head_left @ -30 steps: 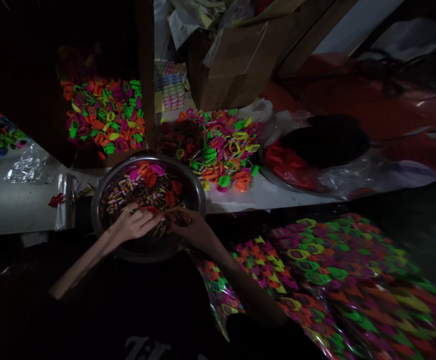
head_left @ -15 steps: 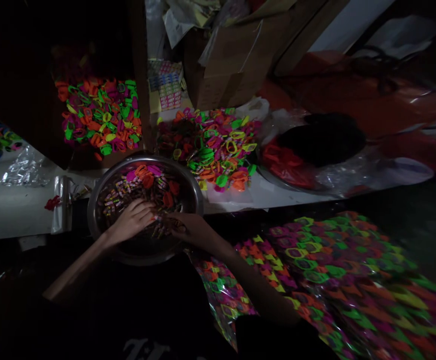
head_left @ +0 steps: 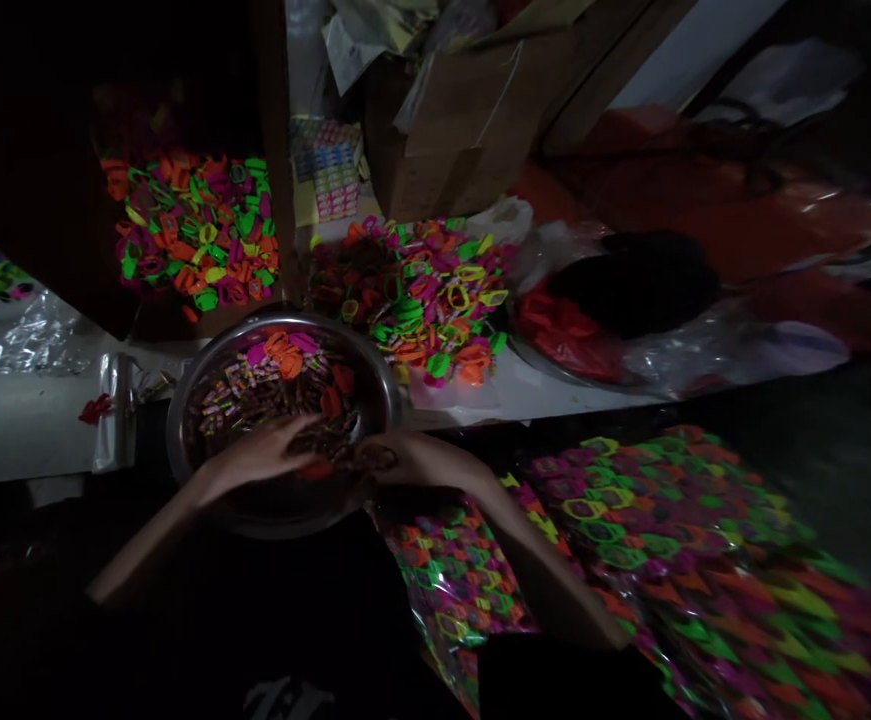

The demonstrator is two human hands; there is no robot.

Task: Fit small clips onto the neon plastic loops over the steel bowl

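A steel bowl [head_left: 181, 400] holds many small wrapped sticks [head_left: 244, 395], which look like candies, with a few orange and pink toy watches [head_left: 283, 352] on top. Over the near side of the bowl, my left hand [head_left: 259, 455] reaches in, blurred, its fingers stretched and apart. Just by its fingertips lies an orange piece [head_left: 317, 469], likely another toy watch; whether they touch is unclear. At the bowl's right rim my right hand [head_left: 405, 458] has its fingers curled around a dark, loop-like thing whose kind I cannot make out.
Neon toy watches [head_left: 442, 290] are heaped on the white table [head_left: 472, 405] behind the bowl, more in a dark box [head_left: 206, 230]. A cardboard box [head_left: 472, 140] stands behind. Filled plastic packs [head_left: 660, 500] lie at right. Clear bags [head_left: 112, 410] lie at left.
My hands have moved apart: the right shifted rightward to the bowl's rim, the left lowered slightly toward me. The orange piece now shows near my left fingertips. The view shifted slightly.
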